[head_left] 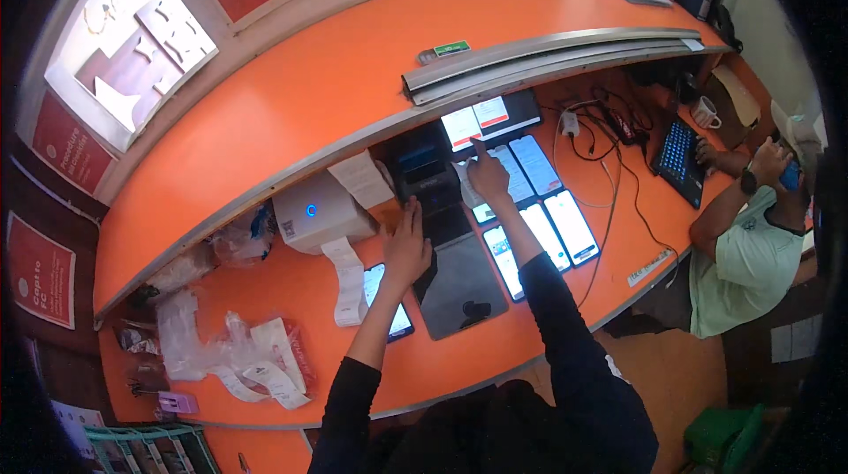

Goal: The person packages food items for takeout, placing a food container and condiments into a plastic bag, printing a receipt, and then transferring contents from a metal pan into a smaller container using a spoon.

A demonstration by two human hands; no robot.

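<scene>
My right hand (489, 176) reaches forward, its index finger extended to the lower edge of a lit tablet screen (492, 107). A curled paper slip (466, 188) lies against its other fingers; whether they grip it is unclear. My left hand (407, 250) is held out nearly flat, fingers straight, beside a black Epson receipt printer (419, 166), with nothing visible in it. Between my forearms lies a dark tablet or laptop with an Apple logo (457, 285). Several lit smartphones (572, 229) stand in rows by my right forearm. Another phone (399, 323) is partly under my left forearm.
A white printer (318, 212) trails a long receipt (346, 285). Plastic bags (179, 335) and paper slips (275, 381) lie at left. An orange shelf (331, 63) overhangs the desk. Cables (619, 169) run rightward towards a laptop (679, 159), where another person (748, 262) sits holding a phone.
</scene>
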